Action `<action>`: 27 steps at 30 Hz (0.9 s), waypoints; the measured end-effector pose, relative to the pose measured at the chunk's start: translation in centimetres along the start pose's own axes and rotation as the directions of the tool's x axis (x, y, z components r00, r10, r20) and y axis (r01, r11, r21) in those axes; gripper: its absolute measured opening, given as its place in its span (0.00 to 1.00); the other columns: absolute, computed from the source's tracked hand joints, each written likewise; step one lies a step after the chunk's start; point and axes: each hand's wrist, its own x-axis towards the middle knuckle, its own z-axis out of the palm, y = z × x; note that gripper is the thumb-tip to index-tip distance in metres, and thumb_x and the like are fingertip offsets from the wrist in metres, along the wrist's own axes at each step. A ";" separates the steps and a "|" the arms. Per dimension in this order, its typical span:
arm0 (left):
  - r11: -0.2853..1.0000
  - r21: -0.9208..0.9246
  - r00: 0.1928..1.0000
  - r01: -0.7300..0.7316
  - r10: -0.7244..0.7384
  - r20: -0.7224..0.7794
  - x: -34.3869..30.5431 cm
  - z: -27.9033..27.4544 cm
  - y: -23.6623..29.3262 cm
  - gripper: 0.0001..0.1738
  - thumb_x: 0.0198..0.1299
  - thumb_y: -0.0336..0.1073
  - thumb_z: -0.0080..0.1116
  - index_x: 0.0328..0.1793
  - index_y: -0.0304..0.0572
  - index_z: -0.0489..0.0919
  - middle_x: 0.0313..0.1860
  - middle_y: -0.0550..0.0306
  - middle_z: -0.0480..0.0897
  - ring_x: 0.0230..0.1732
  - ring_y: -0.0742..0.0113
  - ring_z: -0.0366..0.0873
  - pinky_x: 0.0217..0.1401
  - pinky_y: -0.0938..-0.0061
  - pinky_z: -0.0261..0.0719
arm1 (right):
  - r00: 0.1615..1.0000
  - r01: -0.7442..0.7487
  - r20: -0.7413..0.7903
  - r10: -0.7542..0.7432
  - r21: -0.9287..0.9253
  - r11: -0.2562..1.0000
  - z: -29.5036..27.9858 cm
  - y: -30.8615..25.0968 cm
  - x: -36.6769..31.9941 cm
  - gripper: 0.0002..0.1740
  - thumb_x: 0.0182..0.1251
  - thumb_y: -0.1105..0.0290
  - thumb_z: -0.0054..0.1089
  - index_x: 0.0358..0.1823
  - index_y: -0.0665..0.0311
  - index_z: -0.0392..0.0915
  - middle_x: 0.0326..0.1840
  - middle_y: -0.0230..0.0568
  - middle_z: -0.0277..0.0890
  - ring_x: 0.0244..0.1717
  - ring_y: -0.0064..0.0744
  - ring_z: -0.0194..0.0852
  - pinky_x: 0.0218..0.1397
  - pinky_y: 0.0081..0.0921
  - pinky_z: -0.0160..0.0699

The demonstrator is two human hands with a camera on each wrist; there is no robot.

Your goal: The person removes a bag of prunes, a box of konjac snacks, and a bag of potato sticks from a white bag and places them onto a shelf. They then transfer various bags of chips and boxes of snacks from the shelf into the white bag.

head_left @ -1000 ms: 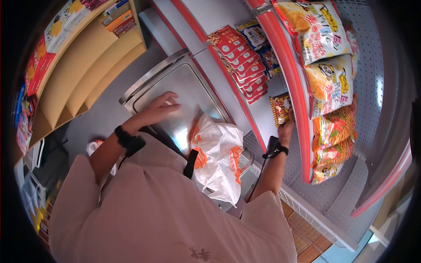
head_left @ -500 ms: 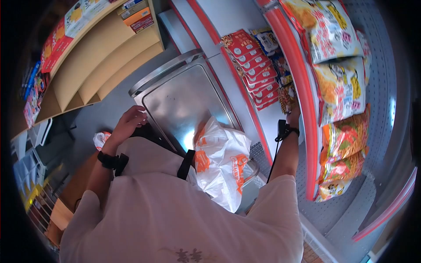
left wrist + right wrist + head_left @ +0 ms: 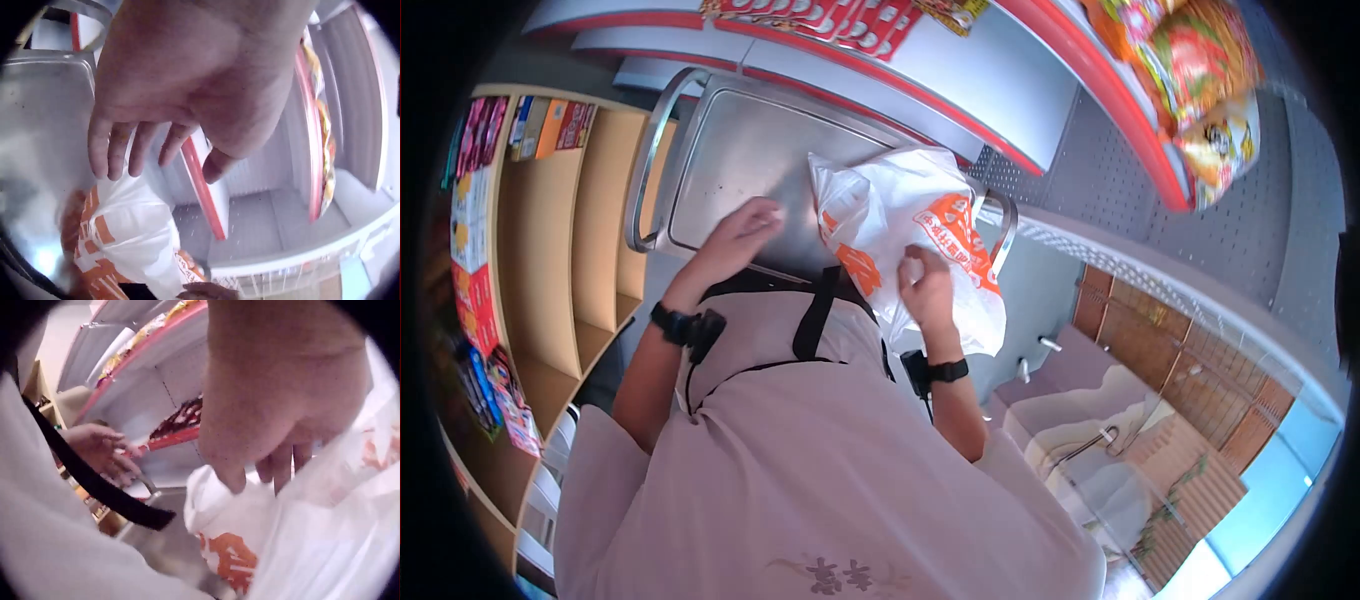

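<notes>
A white plastic bag (image 3: 890, 205) with orange print sits on the right part of a steel cart top (image 3: 735, 165). My right hand (image 3: 928, 290) is over the bag's near side, its fingers loosely bent and nothing seen in them. In the right wrist view, the fingers of that hand (image 3: 281, 412) hang down at the bag's crumpled plastic (image 3: 234, 512). Over the near edge of the cart top, my left hand (image 3: 740, 238) is held apart from the bag. Seen from the left wrist, its relaxed fingers (image 3: 142, 147) point downward and hold nothing.
Beyond the cart, a red-edged shelf (image 3: 1000, 95) carries a row of red packets (image 3: 840, 22). Bags of noodle snacks (image 3: 1200, 65) sit on a higher shelf at right. A wooden shelf unit (image 3: 540, 240) with boxes stands at left. Metal handles (image 3: 1003, 235) rise at the cart's ends.
My right hand has come away from a small snack packet on the shelf to the white bag. My left hand has shifted over the cart's near edge. The head view has turned.
</notes>
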 end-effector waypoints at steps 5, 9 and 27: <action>0.807 0.541 0.969 -0.237 0.158 0.188 3.9 8.5 1.4 0.39 0.51 0.40 0.66 0.69 0.44 0.63 0.72 0.46 0.54 0.72 0.41 0.50 0.68 0.56 0.62 | 0.944 -0.041 0.299 0.138 -0.308 0.951 1.5 4.5 -7.5 0.23 0.50 0.61 0.66 0.47 0.63 0.77 0.50 0.46 0.75 0.54 0.47 0.69 0.64 0.51 0.56; 0.508 0.814 0.957 -0.280 0.084 0.277 5.3 13.7 0.3 0.30 0.54 0.35 0.57 0.66 0.49 0.68 0.75 0.46 0.48 0.74 0.34 0.41 0.67 0.37 0.54 | 0.993 0.047 0.117 0.014 -0.501 0.864 -2.3 2.8 -7.1 0.28 0.46 0.63 0.66 0.51 0.64 0.75 0.63 0.50 0.61 0.63 0.53 0.57 0.68 0.60 0.48; 0.766 -0.642 0.998 -0.008 0.051 0.048 5.7 9.3 14.1 0.08 0.66 0.33 0.45 0.41 0.33 0.70 0.34 0.50 0.77 0.29 0.58 0.78 0.54 0.53 0.79 | 0.988 -0.045 -0.152 -0.005 -0.322 0.946 -4.1 11.7 -4.5 0.22 0.52 0.69 0.57 0.51 0.66 0.71 0.40 0.55 0.76 0.44 0.54 0.74 0.49 0.41 0.74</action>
